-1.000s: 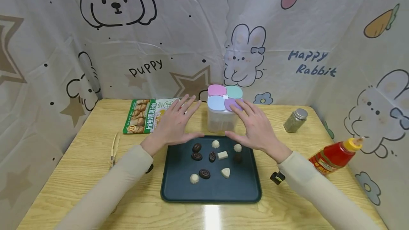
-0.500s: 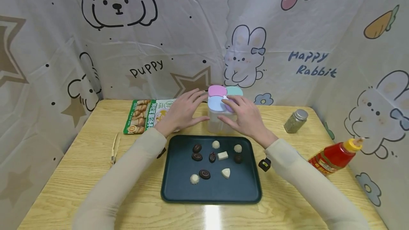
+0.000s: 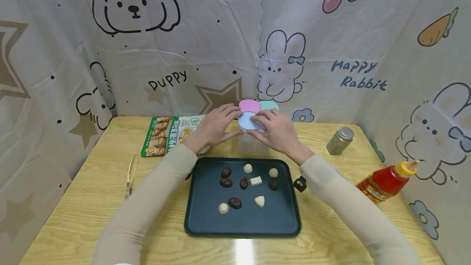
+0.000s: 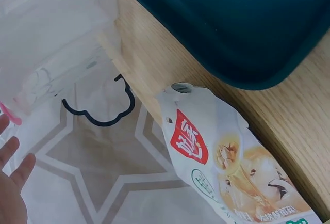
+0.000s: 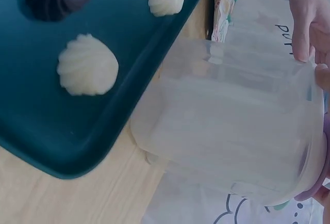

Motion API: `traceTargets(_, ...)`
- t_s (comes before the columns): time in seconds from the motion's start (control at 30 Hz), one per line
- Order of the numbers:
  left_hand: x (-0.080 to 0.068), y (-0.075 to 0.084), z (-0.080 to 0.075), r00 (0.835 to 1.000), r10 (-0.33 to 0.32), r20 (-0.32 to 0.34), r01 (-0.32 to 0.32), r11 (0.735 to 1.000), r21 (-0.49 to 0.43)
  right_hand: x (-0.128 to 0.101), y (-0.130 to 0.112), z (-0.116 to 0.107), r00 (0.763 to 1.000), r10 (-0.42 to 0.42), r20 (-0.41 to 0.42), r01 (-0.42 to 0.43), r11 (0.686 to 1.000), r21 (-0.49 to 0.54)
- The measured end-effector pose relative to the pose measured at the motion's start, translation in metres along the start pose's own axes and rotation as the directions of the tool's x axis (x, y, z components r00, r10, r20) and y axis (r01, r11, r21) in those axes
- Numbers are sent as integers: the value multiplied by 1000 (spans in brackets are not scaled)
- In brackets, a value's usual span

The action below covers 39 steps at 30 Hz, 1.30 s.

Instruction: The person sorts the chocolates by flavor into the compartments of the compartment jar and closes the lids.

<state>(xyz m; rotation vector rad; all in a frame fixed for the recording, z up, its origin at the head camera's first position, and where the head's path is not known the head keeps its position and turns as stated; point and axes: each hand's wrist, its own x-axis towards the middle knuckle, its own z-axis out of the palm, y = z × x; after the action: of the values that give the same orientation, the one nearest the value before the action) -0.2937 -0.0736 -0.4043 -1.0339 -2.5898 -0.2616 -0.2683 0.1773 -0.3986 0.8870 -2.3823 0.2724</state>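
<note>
A stick-like tool (image 3: 130,175), too thin to tell apart, is lying near the desk's (image 3: 84,199) left edge. Behind it a green snack packet (image 3: 165,138) is lying flat by the back wall; in the left wrist view its white end (image 4: 216,152) is sitting just beside the tray corner (image 4: 242,33).

The left hand (image 3: 213,128) is reaching to the left side of the jar (image 3: 252,144), its fingers lying fairly straight along the pastel lid (image 3: 250,113) and its thumb pointing at the jar wall. Whether the thumb is pressing the wall or just nearing it cannot be told. The jar, clear plastic with a four-petal lid of pink, teal, blue and purple, is standing upright on the desk just behind the tray (image 3: 206,220), near the back wall. In the right wrist view its cloudy wall (image 5: 232,126) is rising just beyond the tray edge (image 5: 67,157).

The right hand (image 3: 277,132) is covering the lid's right side, fingers bending over the purple petal and gripping the top; fingertips (image 5: 304,33) are showing at the lid rim.

On the dark tray, dark and white chocolates (image 3: 243,183) are lying scattered, apart from one another.

Further right, a small shaker (image 3: 340,140) with a metal cap is standing on the desk, well apart from the jar. A red sauce bottle (image 3: 386,181) with a yellow cap is lying tilted at the desk's right edge.
</note>
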Motion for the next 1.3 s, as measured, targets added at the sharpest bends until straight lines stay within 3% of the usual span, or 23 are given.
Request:
traceTargets(0.3,0,0,3,1000,-22,7,22,999,-38,4,5,0,999,-29,30,29,1000,-11)
traceTargets(0.57,-5,8,5,998,-34,-59,34,999,-2,3,15,-3,993,-79,84,68,990,120)
traceTargets(0.77,-10,15,4,995,2,-99,3,999,50,5,23,-9,983,-115,141,82,972,220)
traceTargets(0.93,-6,11,-1,999,3,-36,-1,998,57,4,23,-11,985,-113,134,84,975,204)
traceTargets(1.1,4,6,-3,997,-28,68,31,999,-37,-6,22,-9,994,-79,76,67,987,144)
traceTargets(1.3,12,3,-1,993,0,117,11,996,-91,-14,24,-8,997,-76,5,75,989,129)
